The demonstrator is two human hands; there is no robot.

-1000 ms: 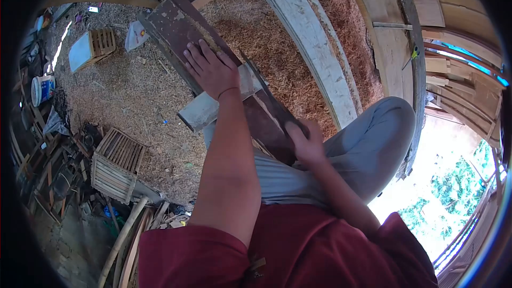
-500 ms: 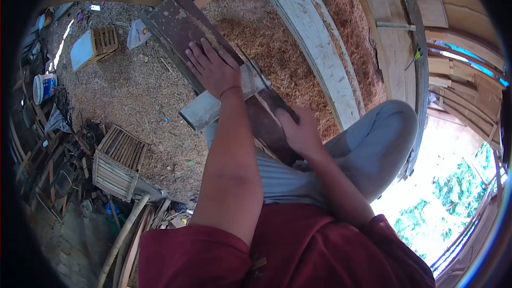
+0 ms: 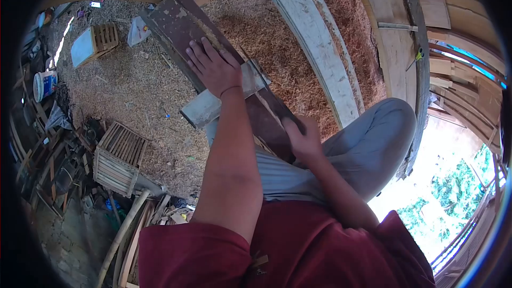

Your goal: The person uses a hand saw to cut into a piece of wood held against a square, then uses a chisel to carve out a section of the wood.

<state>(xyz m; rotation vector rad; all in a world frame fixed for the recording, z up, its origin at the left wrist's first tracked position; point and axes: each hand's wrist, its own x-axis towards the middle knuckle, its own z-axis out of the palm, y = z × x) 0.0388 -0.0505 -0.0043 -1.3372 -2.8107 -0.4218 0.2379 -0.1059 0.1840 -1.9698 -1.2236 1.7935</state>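
Note:
A long, dark brown painted board [image 3: 181,26] slants across my lap, its paint worn along one side. My left hand [image 3: 215,70] lies flat on it, fingers stretched out. Just below that palm, a pale grey wooden piece [image 3: 201,109] crosses the board, partly hidden by my wrist. My right hand [image 3: 306,140] is closed round the dark handle of what looks like a handsaw [image 3: 278,104]. Its thin blade, seen nearly edge-on, runs along the board's right side; the teeth cannot be made out.
Wood shavings [image 3: 128,96] cover the ground. A long whitish plank [image 3: 306,32] and curved timbers [image 3: 392,48] stand to the right, with a green-handled tool [image 3: 418,55] on one. Slatted crates [image 3: 120,157], a white bucket [image 3: 45,86] and scrap wood lie left.
My right hand has drawn back slightly toward my body and to the right, with the saw in it. The left hand has stayed flat on the board.

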